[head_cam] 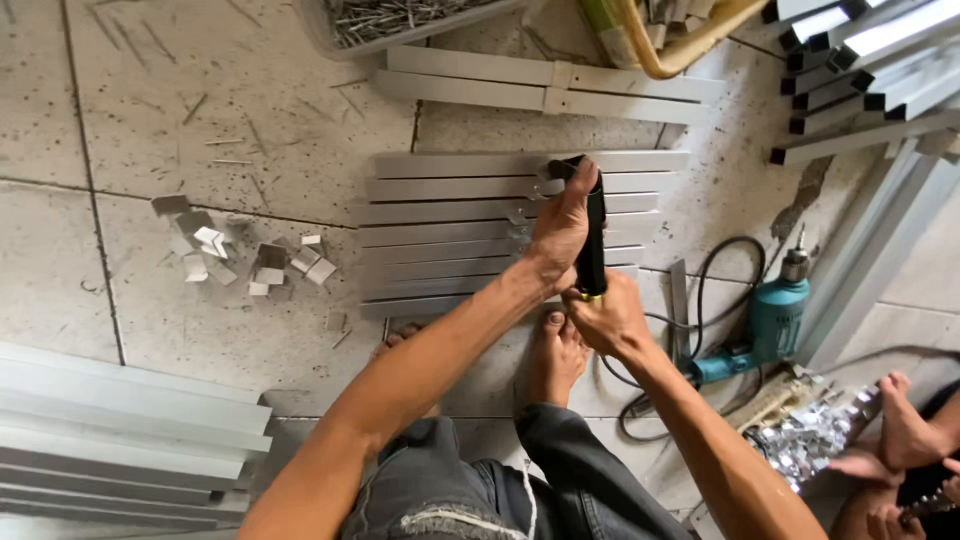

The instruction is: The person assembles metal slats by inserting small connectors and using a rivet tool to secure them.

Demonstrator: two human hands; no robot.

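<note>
- Tiled grey concrete floor [150, 90], stained and littered with loose nails; work is done at floor level, seen from above.
- Row of flat grey aluminium strips [450, 215] lies side by side at scene centre; a bare foot [555, 355] rests at its near edge.
- Black hand riveter with long handles [592, 235] stands upright over the right part of the strips; its head touches them.
- Left hand [560, 230] is wrapped around the upper part of the tool; fingers closed on it.
- Right hand [608, 318] grips the lower handle end, near a yellow band; closed tight.
- Teal electric drill [765, 325] with black cord lies to the right, apart from the hands.
- Small cut grey metal offcuts [250, 260] sit scattered at left.
- Another person's hands [900, 430] show at the near right corner.
</note>
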